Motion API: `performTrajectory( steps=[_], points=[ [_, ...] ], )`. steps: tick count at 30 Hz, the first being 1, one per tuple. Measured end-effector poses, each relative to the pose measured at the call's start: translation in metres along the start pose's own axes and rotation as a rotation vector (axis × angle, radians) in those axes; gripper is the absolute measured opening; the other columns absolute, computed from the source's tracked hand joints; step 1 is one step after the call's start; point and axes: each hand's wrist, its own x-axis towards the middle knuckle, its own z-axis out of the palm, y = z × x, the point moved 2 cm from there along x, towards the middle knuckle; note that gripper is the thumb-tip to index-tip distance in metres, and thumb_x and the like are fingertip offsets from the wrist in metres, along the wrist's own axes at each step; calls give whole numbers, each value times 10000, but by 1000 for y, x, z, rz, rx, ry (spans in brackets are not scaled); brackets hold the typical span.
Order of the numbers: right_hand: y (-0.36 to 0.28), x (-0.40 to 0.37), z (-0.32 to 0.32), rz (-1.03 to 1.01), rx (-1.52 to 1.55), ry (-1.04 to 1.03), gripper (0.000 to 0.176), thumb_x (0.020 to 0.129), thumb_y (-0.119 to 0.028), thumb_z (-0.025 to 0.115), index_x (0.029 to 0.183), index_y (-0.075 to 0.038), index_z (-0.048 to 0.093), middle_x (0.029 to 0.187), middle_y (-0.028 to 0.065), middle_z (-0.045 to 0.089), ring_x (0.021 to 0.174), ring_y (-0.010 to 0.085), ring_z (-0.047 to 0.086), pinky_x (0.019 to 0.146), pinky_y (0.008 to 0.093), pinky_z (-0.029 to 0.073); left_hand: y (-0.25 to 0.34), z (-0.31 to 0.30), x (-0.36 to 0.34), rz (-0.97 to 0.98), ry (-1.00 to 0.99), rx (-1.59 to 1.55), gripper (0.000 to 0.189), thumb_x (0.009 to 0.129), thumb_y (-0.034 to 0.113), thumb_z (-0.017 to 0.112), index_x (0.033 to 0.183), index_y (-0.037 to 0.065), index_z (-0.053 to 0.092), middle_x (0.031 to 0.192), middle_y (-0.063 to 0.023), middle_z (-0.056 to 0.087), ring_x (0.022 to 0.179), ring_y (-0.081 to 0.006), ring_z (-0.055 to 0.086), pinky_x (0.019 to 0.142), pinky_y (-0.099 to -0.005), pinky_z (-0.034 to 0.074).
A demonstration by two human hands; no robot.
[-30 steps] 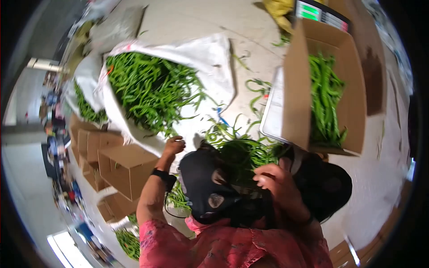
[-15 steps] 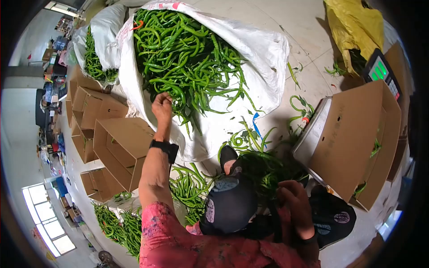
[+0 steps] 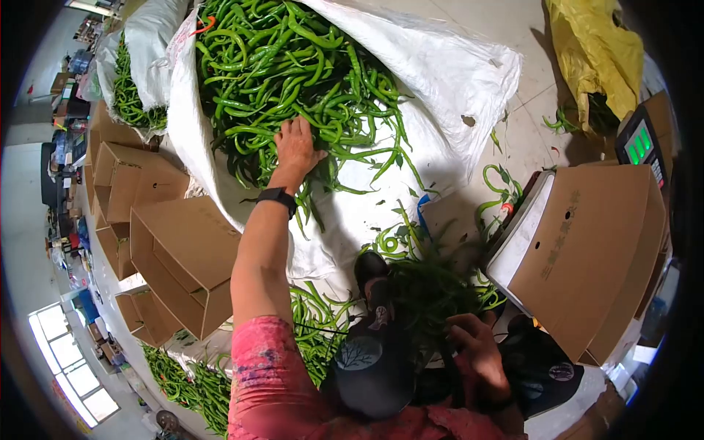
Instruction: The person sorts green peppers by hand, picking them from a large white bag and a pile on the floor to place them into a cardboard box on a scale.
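Note:
A large heap of green chili peppers [image 3: 271, 73] spills from the mouth of a white woven sack [image 3: 469, 95]. My left hand [image 3: 297, 150] rests palm down on the heap's lower edge, its fingers spread over the peppers. Beside my knee, at the lower right, is my right hand [image 3: 477, 348], with bent fingers. Dark, blurred greenery lies just above it, and whether those fingers hold anything is hidden. More peppers [image 3: 319, 323] lie on the floor between my left arm and my leg.
Open cardboard boxes [image 3: 187, 235] stand at the left. A cardboard box [image 3: 587, 242] sits on a scale at the right, near its display [image 3: 639, 145]. A yellow sack [image 3: 598, 51] lies at the upper right, a smaller pepper sack [image 3: 150, 66] at the upper left.
My left hand has moved right and slightly up across the heap, and its fingers have opened out. My right hand has shifted slightly down. The camera view has shifted a little.

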Motion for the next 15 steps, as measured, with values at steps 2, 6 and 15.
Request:
performTrajectory(
  steps=[2, 6, 15],
  points=[
    [0, 4, -1, 13, -5, 3, 303, 914, -159, 606, 1144, 38, 606, 968, 93, 681, 850, 141, 619, 763, 268, 480, 5, 14, 15, -62, -210, 78, 916, 633, 347, 853, 1351, 1, 401, 1230, -119, 540, 1131, -322, 464, 931, -480, 379],
    [-10, 6, -3, 45, -50, 9, 310, 911, -162, 610, 1143, 45, 603, 979, 98, 678, 886, 146, 608, 794, 281, 474, 14, 33, 13, -237, -48, 101, 688, 602, 282, 841, 1140, 15, 505, 1082, -125, 584, 1015, -294, 511, 866, -431, 399],
    [-8, 6, 1, 40, 150, -9, 289, 926, -158, 593, 1143, 34, 605, 1007, 97, 672, 948, 162, 599, 862, 290, 452, -7, 73, 22, -147, -64, -140, 584, 612, 220, 849, 1066, 20, 541, 1070, -151, 588, 1066, -333, 526, 914, -456, 407]
  ],
)
